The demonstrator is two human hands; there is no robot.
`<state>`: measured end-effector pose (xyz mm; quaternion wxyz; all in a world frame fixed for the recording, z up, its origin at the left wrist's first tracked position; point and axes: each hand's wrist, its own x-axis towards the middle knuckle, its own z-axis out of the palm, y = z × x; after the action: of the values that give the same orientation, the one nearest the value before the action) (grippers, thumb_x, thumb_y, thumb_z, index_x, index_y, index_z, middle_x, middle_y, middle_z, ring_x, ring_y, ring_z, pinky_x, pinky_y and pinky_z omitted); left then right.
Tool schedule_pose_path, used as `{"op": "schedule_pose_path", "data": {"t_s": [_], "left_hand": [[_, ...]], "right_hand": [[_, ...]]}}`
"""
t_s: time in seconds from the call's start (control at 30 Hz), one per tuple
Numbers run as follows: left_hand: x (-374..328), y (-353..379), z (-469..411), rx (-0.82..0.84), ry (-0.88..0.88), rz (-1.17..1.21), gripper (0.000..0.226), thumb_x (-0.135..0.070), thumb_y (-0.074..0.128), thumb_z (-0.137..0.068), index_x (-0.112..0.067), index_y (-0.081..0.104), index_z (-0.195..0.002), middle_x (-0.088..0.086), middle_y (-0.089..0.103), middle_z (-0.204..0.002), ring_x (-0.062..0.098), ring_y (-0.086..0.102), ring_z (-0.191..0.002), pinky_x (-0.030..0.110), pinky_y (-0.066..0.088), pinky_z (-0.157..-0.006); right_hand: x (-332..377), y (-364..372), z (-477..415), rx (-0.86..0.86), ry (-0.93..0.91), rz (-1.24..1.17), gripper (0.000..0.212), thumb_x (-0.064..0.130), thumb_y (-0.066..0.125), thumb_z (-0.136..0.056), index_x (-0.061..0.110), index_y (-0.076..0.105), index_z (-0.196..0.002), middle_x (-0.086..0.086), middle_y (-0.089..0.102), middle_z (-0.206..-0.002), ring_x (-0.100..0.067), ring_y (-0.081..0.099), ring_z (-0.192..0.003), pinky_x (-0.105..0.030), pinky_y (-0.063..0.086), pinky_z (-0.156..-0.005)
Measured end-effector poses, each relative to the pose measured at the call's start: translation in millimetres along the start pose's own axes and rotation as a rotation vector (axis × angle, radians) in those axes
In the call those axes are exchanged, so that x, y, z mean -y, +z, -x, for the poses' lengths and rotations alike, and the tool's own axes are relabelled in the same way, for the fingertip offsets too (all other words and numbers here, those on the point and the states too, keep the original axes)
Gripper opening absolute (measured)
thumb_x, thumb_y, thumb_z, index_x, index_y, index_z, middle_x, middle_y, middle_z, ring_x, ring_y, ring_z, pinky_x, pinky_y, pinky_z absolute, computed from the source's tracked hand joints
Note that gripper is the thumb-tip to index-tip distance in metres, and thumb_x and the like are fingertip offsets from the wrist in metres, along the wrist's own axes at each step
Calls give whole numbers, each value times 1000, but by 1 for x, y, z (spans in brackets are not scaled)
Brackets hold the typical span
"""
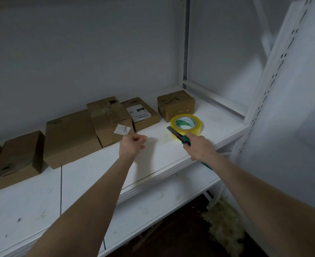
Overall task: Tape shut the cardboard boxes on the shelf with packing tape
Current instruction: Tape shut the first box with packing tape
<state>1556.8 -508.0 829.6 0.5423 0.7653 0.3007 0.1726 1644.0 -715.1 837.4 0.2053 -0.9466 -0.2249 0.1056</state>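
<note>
A person works a white shelf point(171, 160) lined w/ cardboard boxes, both bare arms reaching in. The right hand point(199, 147) has its grip closed round a green utility knife point(180, 136), blade out and angled up and left, away from the wrist. Just beyond the blade tip, touching or nearly so, lies the roll of yellowish packing tape point(187, 125), flat on the shelf. Behind the roll sits a small brown box point(175, 104) that looks already wrapped in tape.

The left hand point(133, 145) is curled shut, its grip pinching what appears to be a short tab point(122, 130) of tape or label, held up just in front of the tall box point(108, 119). Whether that tab is attached to the box cannot be told. To the right of that grip is a box w/ a white shipping label point(143, 114); to its left, a wide flat box point(71, 138) and, further left, another carton point(19, 158).

Judgement: this looks like the cut-and-finish stage on one box — a strip just severed or about to be. The next move probably calls for pressing the loose end down on the tall box, then parking the knife — blade clear of the other hand — to free a grip for the roll.
</note>
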Motion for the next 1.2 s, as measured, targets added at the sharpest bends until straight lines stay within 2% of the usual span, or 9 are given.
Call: {"op": "schedule_pose_path", "data": {"t_s": [0.13, 0.27, 0.4, 0.63, 0.93, 1.03, 1.2], "left_hand": [[-1, 0, 1, -1, -3, -3, 15, -20, 68, -87, -24, 67, -73, -6, 68, -81, 9, 64, -60, 22, 43, -51], [-1, 0, 0, -10, -3, -4, 15, -20, 68, -87, -24, 67, -72, -5, 69, -79, 10, 64, -61, 23, 43, -51], [0, 1, -2, -12, -5, 2, 16, -20, 68, -87, -24, 67, -71, -8, 68, -79, 9, 64, -60, 23, 43, -51], [2, 1, -6, -25, -9, -4, 14, -21, 67, -88, -22, 67, -74, -7, 68, -78, 10, 64, -62, 22, 45, -52], [2, 2, -9, -1, 8, 26, 6, -18, 68, -87, -17, 71, -83, -6, 68, -79, 8, 63, -59, 21, 44, -51], [4, 2, -8, 24, 26, 28, 8, -16, 68, -87, -17, 70, -80, -7, 69, -81, 2, 63, -53, 19, 44, -48], [5, 0, -7, 70, 61, 20, 8, -15, 68, -87, -17, 71, -80, -5, 70, -86, -1, 62, -51, 16, 43, -44]], "right_hand": [[9, 1, 2, 6, -11, 197, 29, 29, 44, -99, 10, 41, -121, -17, 63, -109, -37, 61, -97, -35, 41, -70], [14, 2, 3, -74, -21, 253, 35, 33, 41, -99, 11, 40, -127, -16, 63, -111, -36, 61, -99, -34, 40, -70], [13, 5, 5, -45, -50, 320, 31, 33, 39, -100, 11, 41, -122, -15, 63, -111, -35, 61, -98, -35, 40, -70], [17, 3, 4, -105, -44, 307, 32, 33, 36, -101, 11, 42, -123, -14, 63, -110, -35, 61, -100, -35, 38, -71], [18, 10, 2, -21, -34, 353, 30, 27, 34, -103, 12, 41, -128, -14, 62, -118, -33, 60, -106, -36, 38, -73], [21, 12, 0, -1, -35, 343, 32, 20, 33, -102, 14, 36, -133, -14, 61, -119, -34, 59, -106, -36, 38, -73], [31, 17, -3, 40, -82, 293, 47, 14, 32, -101, 20, 24, -147, -15, 59, -124, -36, 57, -111, -36, 35, -75]]}}
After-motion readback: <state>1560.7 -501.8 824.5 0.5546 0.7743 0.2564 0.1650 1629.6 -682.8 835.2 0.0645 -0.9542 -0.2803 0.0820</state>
